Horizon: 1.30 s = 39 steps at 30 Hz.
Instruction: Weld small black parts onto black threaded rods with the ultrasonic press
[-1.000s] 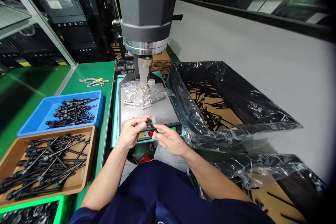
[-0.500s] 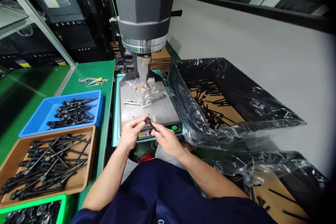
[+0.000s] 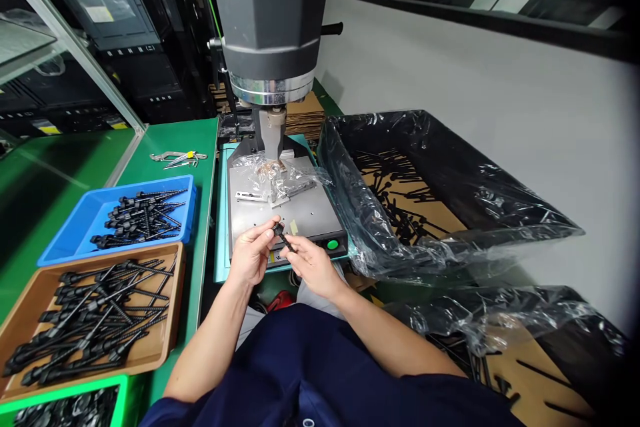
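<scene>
1. Right hand (image 3: 311,268) has shifted left, uncovering the green button (image 3: 333,244).
2. Both grips pinch the black rod (image 3: 283,237), left hand (image 3: 250,255) at its head.
3. It is near the front of the metal baseplate (image 3: 301,205).

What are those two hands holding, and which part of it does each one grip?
A black thick-headed rod: the left hand pinches it at the head end, and the right hand holds it by the thin shaft.

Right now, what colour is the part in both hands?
The held part is black; the head view shows it.
</scene>
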Each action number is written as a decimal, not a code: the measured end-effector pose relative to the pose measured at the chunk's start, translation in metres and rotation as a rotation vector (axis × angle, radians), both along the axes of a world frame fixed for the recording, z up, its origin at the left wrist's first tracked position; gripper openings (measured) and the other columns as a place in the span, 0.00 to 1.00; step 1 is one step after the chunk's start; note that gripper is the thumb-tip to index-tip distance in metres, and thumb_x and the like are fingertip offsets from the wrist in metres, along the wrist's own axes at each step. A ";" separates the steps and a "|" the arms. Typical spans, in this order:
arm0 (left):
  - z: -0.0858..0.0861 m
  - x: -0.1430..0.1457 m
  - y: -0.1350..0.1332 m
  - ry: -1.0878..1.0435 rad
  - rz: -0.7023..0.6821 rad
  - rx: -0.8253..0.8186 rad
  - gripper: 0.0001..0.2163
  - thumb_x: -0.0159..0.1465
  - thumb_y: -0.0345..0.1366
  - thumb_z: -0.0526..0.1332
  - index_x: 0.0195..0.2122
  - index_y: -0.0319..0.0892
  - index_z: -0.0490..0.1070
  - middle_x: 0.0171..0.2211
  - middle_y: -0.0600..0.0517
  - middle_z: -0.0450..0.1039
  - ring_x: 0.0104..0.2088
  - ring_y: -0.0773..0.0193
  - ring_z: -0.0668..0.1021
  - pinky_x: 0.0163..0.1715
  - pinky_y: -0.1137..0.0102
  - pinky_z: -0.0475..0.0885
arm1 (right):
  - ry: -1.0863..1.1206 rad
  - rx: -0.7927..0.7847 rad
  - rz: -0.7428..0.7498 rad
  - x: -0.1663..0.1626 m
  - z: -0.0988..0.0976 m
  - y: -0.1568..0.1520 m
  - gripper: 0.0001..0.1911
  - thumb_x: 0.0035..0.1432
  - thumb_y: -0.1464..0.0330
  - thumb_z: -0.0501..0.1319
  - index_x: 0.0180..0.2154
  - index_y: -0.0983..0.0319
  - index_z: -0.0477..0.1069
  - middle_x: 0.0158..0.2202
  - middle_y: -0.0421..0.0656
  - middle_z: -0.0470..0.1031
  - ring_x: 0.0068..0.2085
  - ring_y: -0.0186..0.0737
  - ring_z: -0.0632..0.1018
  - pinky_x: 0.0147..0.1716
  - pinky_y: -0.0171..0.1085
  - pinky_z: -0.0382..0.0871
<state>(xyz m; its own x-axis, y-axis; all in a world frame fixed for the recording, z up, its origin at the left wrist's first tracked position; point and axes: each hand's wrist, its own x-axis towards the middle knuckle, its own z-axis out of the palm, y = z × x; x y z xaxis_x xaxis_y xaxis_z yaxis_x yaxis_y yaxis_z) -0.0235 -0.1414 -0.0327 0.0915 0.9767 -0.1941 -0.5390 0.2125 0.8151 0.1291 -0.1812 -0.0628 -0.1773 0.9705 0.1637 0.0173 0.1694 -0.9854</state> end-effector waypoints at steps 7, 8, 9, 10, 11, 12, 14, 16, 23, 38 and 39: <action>0.009 -0.007 0.004 0.041 -0.066 -0.008 0.11 0.46 0.35 0.75 0.31 0.42 0.81 0.43 0.46 0.81 0.46 0.53 0.80 0.48 0.60 0.74 | 0.353 -0.293 0.131 0.001 0.003 0.002 0.21 0.56 0.60 0.67 0.50 0.58 0.69 0.35 0.41 0.74 0.19 0.24 0.62 0.17 0.31 0.54; 0.009 -0.009 0.004 0.054 -0.074 -0.003 0.11 0.46 0.35 0.75 0.30 0.42 0.81 0.43 0.45 0.81 0.46 0.52 0.80 0.48 0.59 0.74 | 0.389 -0.340 0.157 0.002 0.004 0.002 0.22 0.56 0.60 0.67 0.50 0.58 0.68 0.35 0.41 0.74 0.19 0.23 0.61 0.17 0.30 0.51; 0.009 -0.011 0.005 0.070 -0.081 0.005 0.11 0.45 0.35 0.75 0.30 0.41 0.80 0.43 0.45 0.80 0.47 0.50 0.80 0.48 0.58 0.74 | 0.418 -0.382 0.178 0.003 0.005 0.002 0.22 0.55 0.61 0.68 0.50 0.58 0.68 0.34 0.41 0.74 0.18 0.23 0.60 0.16 0.30 0.49; 0.008 -0.012 0.005 0.093 -0.087 0.019 0.11 0.46 0.36 0.75 0.30 0.41 0.80 0.44 0.44 0.80 0.48 0.49 0.79 0.49 0.57 0.74 | 0.438 -0.412 0.188 0.004 0.005 0.002 0.22 0.55 0.61 0.69 0.50 0.58 0.68 0.34 0.40 0.74 0.18 0.22 0.59 0.16 0.29 0.47; 0.007 -0.013 0.006 0.121 -0.092 0.041 0.11 0.46 0.36 0.75 0.30 0.40 0.80 0.44 0.43 0.80 0.49 0.48 0.79 0.50 0.56 0.73 | 0.450 -0.428 0.192 0.005 0.006 0.002 0.22 0.54 0.61 0.69 0.50 0.58 0.69 0.34 0.40 0.74 0.18 0.22 0.59 0.16 0.29 0.46; 0.006 -0.015 0.006 0.156 -0.098 0.068 0.11 0.47 0.37 0.74 0.30 0.40 0.80 0.44 0.43 0.80 0.50 0.47 0.79 0.51 0.55 0.73 | 0.454 -0.434 0.193 0.006 0.006 0.002 0.22 0.54 0.61 0.69 0.49 0.58 0.69 0.34 0.40 0.73 0.18 0.22 0.59 0.16 0.29 0.46; 0.004 -0.017 0.005 0.232 -0.107 0.132 0.11 0.49 0.38 0.74 0.32 0.40 0.80 0.45 0.43 0.80 0.51 0.47 0.78 0.52 0.54 0.71 | 0.444 -0.427 0.191 0.007 0.007 0.002 0.22 0.54 0.61 0.69 0.49 0.58 0.69 0.33 0.39 0.73 0.18 0.22 0.59 0.16 0.30 0.46; 0.004 -0.018 0.004 0.316 -0.116 0.191 0.11 0.51 0.39 0.73 0.34 0.41 0.80 0.46 0.43 0.80 0.51 0.48 0.78 0.54 0.54 0.70 | 0.422 -0.415 0.188 0.007 0.008 0.002 0.23 0.54 0.60 0.69 0.49 0.58 0.69 0.33 0.39 0.73 0.17 0.22 0.58 0.16 0.30 0.46; 0.002 -0.020 0.001 0.390 -0.151 0.278 0.12 0.52 0.40 0.72 0.36 0.40 0.79 0.46 0.42 0.79 0.51 0.49 0.79 0.55 0.54 0.71 | 0.346 -0.339 0.146 0.005 0.007 -0.001 0.21 0.55 0.59 0.67 0.48 0.59 0.69 0.33 0.39 0.72 0.19 0.23 0.60 0.17 0.31 0.51; -0.035 -0.003 0.024 0.578 0.008 0.344 0.11 0.58 0.42 0.67 0.39 0.42 0.80 0.51 0.42 0.76 0.55 0.51 0.74 0.58 0.55 0.66 | 0.312 -0.453 0.009 0.013 -0.016 0.051 0.26 0.57 0.48 0.61 0.47 0.61 0.69 0.26 0.37 0.69 0.18 0.26 0.62 0.15 0.28 0.50; -0.036 -0.005 0.031 0.561 0.139 0.281 0.11 0.58 0.41 0.67 0.39 0.42 0.79 0.49 0.43 0.77 0.53 0.52 0.75 0.57 0.56 0.68 | 0.314 -0.447 -0.026 0.015 -0.017 0.057 0.25 0.55 0.49 0.63 0.45 0.61 0.69 0.27 0.37 0.69 0.19 0.26 0.63 0.16 0.28 0.52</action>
<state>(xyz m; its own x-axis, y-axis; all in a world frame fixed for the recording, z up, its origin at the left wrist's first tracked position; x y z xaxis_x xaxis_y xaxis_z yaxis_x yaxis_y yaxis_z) -0.0286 -0.1103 -0.0691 -0.0811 0.9927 0.0898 -0.0217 -0.0918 0.9955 0.1441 -0.1240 -0.0800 -0.1614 0.9610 -0.2244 -0.2908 -0.2636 -0.9198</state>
